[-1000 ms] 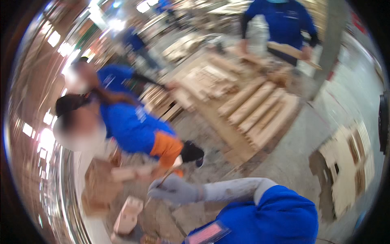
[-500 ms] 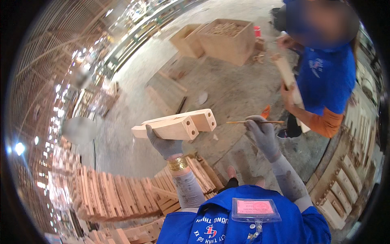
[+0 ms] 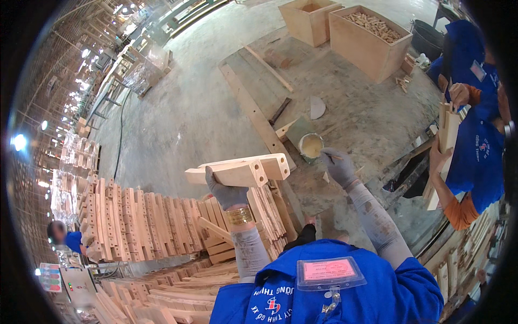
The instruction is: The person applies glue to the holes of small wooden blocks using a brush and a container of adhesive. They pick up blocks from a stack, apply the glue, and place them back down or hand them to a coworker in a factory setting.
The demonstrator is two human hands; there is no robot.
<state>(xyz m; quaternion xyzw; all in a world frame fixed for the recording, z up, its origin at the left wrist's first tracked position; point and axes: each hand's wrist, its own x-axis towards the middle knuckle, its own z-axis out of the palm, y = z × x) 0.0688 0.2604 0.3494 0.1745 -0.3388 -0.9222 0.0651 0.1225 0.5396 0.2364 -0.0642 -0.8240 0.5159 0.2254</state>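
My gloved left hand (image 3: 229,193) grips two pale wooden pieces (image 3: 232,174) side by side, with round holes in their near-right ends. Gold bangles circle that wrist. My gloved right hand (image 3: 341,168) is closed on a thin wooden stick (image 3: 334,156), seen end-on and mostly hidden by the fingers. Just left of this hand, beyond the held pieces, stands an open pot (image 3: 311,146) of cream-coloured liquid, its rim smeared. Whether the stick's tip touches the liquid I cannot make out.
Stacked drilled wooden parts (image 3: 143,221) fill the lower left. A hammer (image 3: 279,110) and long boards (image 3: 253,110) lie on the floor ahead. Farther off stand plywood boxes (image 3: 369,46), one full of dowels (image 3: 375,26). At right, co-workers (image 3: 477,146) handle wooden pieces.
My view has shifted, bringing the pot and hammer into sight. The right hand, with its stick, is now beside the pot; the left still holds both wooden pieces.
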